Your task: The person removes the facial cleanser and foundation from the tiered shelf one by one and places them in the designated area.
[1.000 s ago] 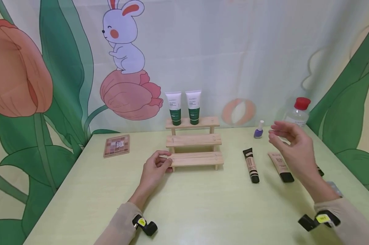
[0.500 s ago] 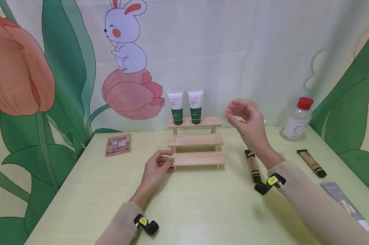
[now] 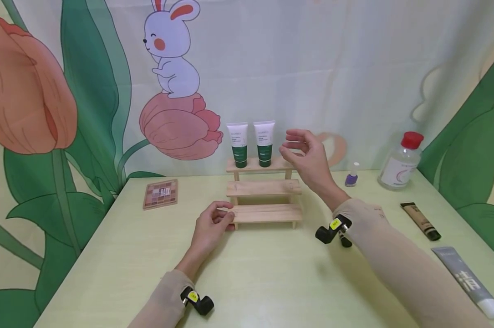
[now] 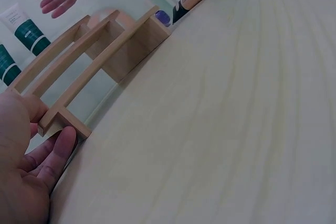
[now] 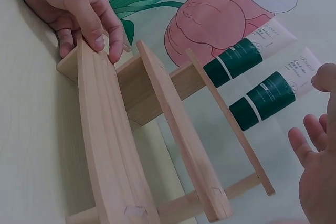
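A three-step wooden rack (image 3: 267, 187) stands at the back middle of the table. My left hand (image 3: 207, 230) grips the left end of its lowest step, thumb and fingers around the board in the left wrist view. On the top step, two white-and-green squeeze tubes stand upright on their caps, a left tube (image 3: 239, 145) and a right tube (image 3: 265, 143). Just right of the right tube, my right hand (image 3: 310, 159) is raised above the top step's end. Its fingers are loosely bent and hold nothing; in the right wrist view a gap separates fingertips and tube.
A makeup palette (image 3: 160, 194) lies on the left. To the right are a purple nail polish bottle (image 3: 351, 179), a red-capped clear bottle (image 3: 398, 168), a tan tube (image 3: 420, 221) and a grey tube (image 3: 465, 280). My right sleeve (image 3: 398, 259) covers part of other tubes.
My right hand has travelled left, from over the tubes at right to beside the right tube on the top step. The left hand keeps its grip on the rack.
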A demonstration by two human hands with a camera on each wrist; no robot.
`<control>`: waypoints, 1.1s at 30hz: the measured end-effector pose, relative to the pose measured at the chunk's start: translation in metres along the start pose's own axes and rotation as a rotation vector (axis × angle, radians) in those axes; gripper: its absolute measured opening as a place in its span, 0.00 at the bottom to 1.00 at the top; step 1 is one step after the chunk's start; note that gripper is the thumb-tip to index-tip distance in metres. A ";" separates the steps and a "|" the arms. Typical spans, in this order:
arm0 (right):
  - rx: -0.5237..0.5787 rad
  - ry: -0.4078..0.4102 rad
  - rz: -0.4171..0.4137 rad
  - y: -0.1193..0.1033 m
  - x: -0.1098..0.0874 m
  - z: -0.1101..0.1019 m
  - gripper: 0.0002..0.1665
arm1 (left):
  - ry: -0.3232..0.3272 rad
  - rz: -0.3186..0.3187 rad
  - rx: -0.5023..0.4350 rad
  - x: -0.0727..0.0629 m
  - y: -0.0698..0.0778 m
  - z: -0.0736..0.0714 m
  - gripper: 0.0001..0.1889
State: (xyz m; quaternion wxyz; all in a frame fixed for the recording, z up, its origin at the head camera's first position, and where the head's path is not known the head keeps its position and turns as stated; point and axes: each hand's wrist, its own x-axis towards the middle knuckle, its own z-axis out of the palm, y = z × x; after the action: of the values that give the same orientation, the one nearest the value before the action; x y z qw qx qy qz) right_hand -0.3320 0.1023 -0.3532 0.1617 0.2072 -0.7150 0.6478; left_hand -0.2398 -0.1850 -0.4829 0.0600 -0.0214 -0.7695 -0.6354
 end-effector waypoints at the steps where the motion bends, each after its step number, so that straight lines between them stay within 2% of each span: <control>1: 0.002 -0.004 -0.002 0.000 0.002 0.003 0.30 | 0.000 0.002 0.002 0.000 0.000 0.000 0.11; 12: -0.056 0.015 0.017 0.009 0.014 0.022 0.26 | -0.012 0.009 -0.012 -0.001 0.002 0.000 0.12; 20: -0.030 -0.010 0.084 0.012 0.016 0.030 0.25 | -0.019 0.015 -0.013 -0.002 0.003 0.004 0.11; 33: -0.030 0.006 0.119 0.013 0.018 0.041 0.22 | -0.008 0.006 0.008 -0.002 0.004 0.000 0.12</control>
State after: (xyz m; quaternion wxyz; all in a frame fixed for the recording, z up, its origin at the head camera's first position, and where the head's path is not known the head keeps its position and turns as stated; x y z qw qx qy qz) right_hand -0.3522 0.0613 -0.3594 0.1281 0.1602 -0.7352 0.6461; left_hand -0.2371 -0.1843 -0.4797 0.0589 -0.0258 -0.7721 -0.6323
